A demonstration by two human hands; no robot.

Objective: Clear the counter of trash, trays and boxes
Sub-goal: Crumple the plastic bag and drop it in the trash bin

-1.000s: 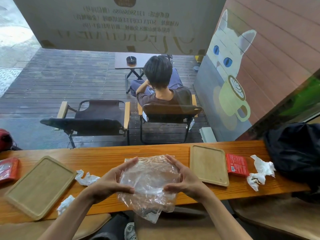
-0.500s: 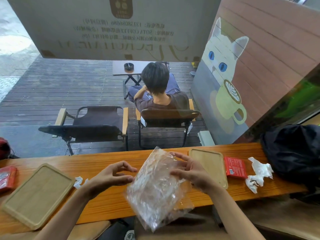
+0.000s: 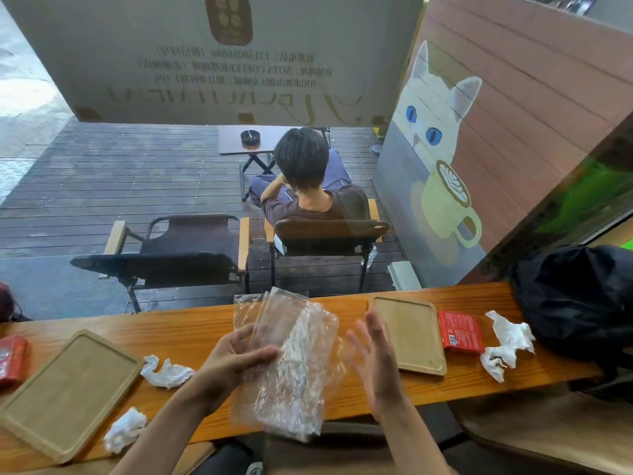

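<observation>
Head view: left hand (image 3: 236, 358) pinches the clear plastic bag (image 3: 291, 365) above the counter (image 3: 191, 334); right hand (image 3: 375, 351), just right of the bag, is spread and empty. Bag-opening step, apparently; next, load the crumpled tissues (image 3: 166, 371) left of the bag.

Clear crinkly bag (image 3: 291, 365), red box (image 3: 460, 331), white napkins (image 3: 507, 341), orange-brn counter (image 3: 191, 332)

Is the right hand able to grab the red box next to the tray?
Probably yes. The right hand is open and holds nothing, and only the flat wooden tray lies between it and the red box, with nothing stacked on top.
</observation>
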